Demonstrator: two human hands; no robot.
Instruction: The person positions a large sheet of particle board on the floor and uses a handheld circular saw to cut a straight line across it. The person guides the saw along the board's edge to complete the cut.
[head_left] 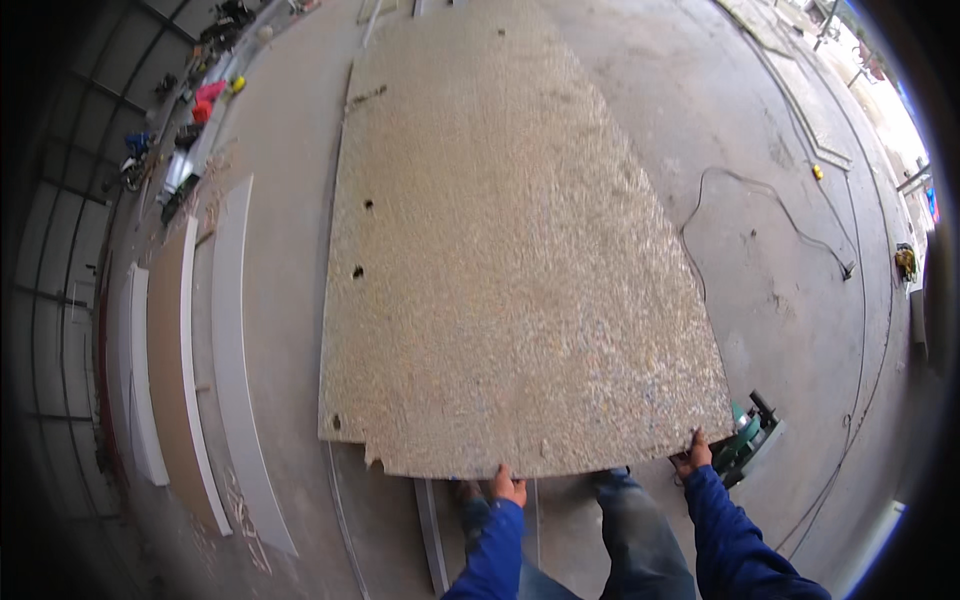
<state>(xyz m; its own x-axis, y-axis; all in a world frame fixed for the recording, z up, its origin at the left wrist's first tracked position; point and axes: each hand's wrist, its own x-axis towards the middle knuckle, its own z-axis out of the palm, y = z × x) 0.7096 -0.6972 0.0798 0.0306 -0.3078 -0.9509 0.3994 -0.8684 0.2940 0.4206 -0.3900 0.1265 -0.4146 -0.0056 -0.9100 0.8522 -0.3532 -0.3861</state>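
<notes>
A large speckled beige-grey board stretches away in front of me, with a few dark holes along its left side and a broken notch at its near left corner. My left hand grips the near edge around its middle, thumb on top and fingers hidden beneath. At the near right corner my right hand is closed on the same board, its fingers partly under the edge. Just right of that hand, a green power saw rests on the floor.
Long white and tan panels lie on the left. A black cable loops over the concrete floor at right. Light metal strips pass under the board near my legs. Assorted tools and a red container sit along the far left wall.
</notes>
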